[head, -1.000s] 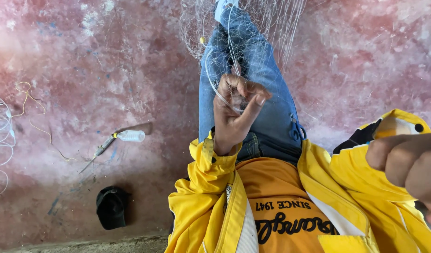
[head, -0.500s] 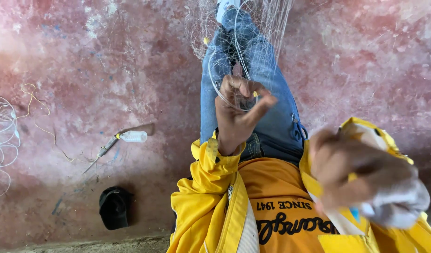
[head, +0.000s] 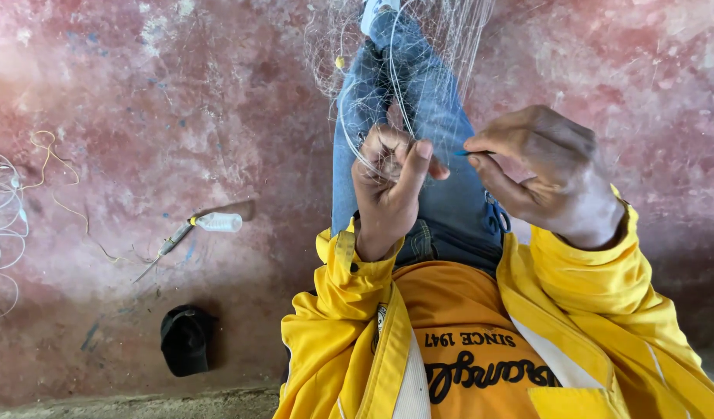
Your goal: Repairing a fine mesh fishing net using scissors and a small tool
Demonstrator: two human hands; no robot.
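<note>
Both hands are up over the jeans (head: pixel 450 202). Left hand (head: pixel 392 186) pinches the net (head: pixel 419 70), thumb up. Right hand (head: pixel 543 174), at 3 o'clock of it, grips a thin blue needle (head: pixel 467 153).

The fine translucent fishing net (head: pixel 419 70) drapes over the blue-jeaned leg (head: pixel 430 132) and fills the space ahead of both hands, so little open room lies between the left hand (head: pixel 392 182) and the right hand (head: pixel 539 174). To the left, the worn pink-red concrete floor (head: pixel 178 101) offers broad passage, broken only by a small clear plastic bottle (head: pixel 217 223), a black cap (head: pixel 184 339) and loose pale line coils (head: pixel 1 233) at the edge.
</note>
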